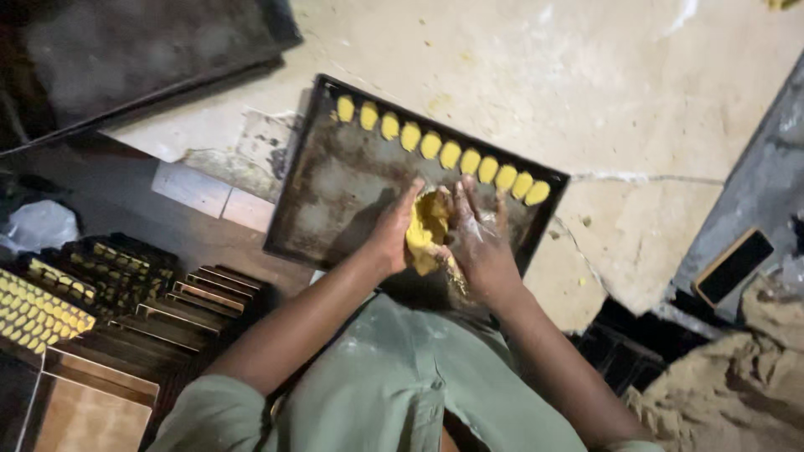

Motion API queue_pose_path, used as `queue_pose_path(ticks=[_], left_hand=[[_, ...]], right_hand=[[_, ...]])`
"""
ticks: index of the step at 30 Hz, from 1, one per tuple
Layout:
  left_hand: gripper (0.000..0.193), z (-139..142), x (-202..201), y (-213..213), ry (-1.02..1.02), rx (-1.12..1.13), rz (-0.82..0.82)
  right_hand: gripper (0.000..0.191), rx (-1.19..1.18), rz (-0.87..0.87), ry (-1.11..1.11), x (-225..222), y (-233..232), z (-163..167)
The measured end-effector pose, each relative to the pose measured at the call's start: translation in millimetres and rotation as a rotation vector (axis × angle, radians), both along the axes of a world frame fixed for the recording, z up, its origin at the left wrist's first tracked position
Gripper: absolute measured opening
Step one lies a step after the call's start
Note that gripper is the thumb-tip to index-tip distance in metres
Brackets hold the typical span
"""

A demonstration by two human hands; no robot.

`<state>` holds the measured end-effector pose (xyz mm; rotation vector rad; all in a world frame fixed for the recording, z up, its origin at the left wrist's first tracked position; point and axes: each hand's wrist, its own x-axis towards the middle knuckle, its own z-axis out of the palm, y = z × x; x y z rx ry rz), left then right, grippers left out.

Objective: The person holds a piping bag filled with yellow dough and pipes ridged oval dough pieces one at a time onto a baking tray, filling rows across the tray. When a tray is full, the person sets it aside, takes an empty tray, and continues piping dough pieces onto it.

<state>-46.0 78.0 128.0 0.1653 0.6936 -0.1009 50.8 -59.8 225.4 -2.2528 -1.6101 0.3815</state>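
A lump of yellow dough (429, 228) sits between both my hands above a dark, worn baking tray (335, 188). My left hand (392, 233) cups the dough from the left. My right hand (479, 236), dusted with flour, presses it from the right. Along the tray's far edge runs a row of several small yellow oval dough pieces (442, 151). The rest of the tray surface is bare metal with floury smears.
A second dark tray (142, 50) lies at the top left. Stacked trays (126, 285), one with yellow pieces (38, 314), stand at the left. A dark phone-like slab (734, 266) lies at the right beside a brown sack (737, 385). The tray rests on a pale stone worktop (603, 92).
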Motion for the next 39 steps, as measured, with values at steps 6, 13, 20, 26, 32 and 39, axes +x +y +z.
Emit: queue_pose_path(ticks=[6,13,20,26,32,39], left_hand=[[0.052,2.6,-28.0,34.0,-0.183,-0.168,0.202],[0.043,-22.4,-69.1,81.1,-0.020,-0.245,0.412],[0.036,-78.5,-65.2,110.2,0.054,-0.114,0.248],[0.038,-85.8,-53.1,108.1,-0.008,-0.024,0.366],[0.042,-92.4,-54.3,99.6,0.107,-0.123,0.162],[0.039,-96.5,-46.9,67.3,0.092,-0.131,0.215]], right_hand=[[0.079,0.196,0.023,0.413,-11.1,56.6,1.4],[0.068,-0.016,-0.029,0.587,-23.6,121.7,-41.7],[0.019,-0.219,0.259,0.274,16.2,218.1,-91.4],[0.013,-0.072,0.125,0.133,6.0,248.7,-100.1],[0.021,-0.351,0.342,0.322,19.8,228.9,-86.4],[0.029,-0.220,0.066,0.057,12.7,202.7,-91.7]])
